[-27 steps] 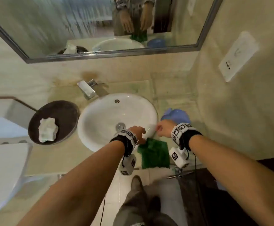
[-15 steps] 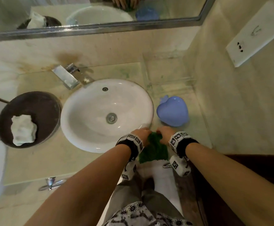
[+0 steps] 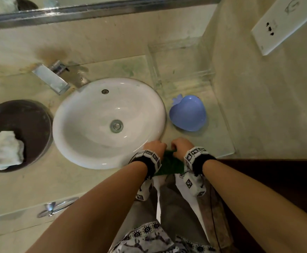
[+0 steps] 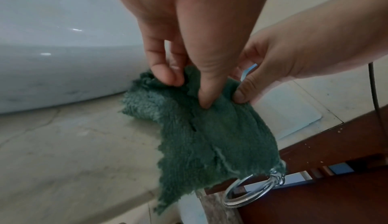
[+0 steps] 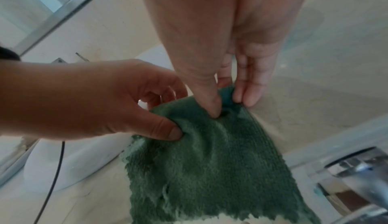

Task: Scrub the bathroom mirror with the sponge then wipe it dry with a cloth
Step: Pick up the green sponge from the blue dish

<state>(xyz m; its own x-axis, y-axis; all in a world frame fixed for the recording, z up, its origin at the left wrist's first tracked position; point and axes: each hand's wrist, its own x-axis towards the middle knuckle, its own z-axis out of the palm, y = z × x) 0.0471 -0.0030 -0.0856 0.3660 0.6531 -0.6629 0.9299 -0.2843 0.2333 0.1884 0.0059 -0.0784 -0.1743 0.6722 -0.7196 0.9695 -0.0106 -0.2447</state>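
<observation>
A dark green terry cloth [image 3: 169, 166] hangs over the counter's front edge, to the right of the sink. My left hand [image 3: 156, 146] and right hand [image 3: 181, 145] both pinch its upper edge, close together. In the left wrist view, the left hand's [image 4: 186, 91] thumb and forefinger nip the cloth [image 4: 210, 136]. In the right wrist view, the right hand [image 5: 229, 107] holds the cloth [image 5: 210, 161] between thumb and fingers. Only the mirror's [image 3: 94, 0] lower strip and its metal frame show, at the top. A white lump [image 3: 5, 149], sponge or rag, lies on a dark round tray [image 3: 32, 121].
The white sink [image 3: 87, 125] fills the middle of the counter, with a chrome faucet [image 3: 50, 79] behind it. A blue heart-shaped dish [image 3: 188, 115] sits right of the sink. A socket plate [image 3: 284, 22] is on the right wall. A metal ring [image 4: 252, 189] hangs below the counter edge.
Both hands have drawn closer together and pulled the cloth back toward the counter's front edge, bunching it. My view has tipped down, so most of the mirror has left the frame.
</observation>
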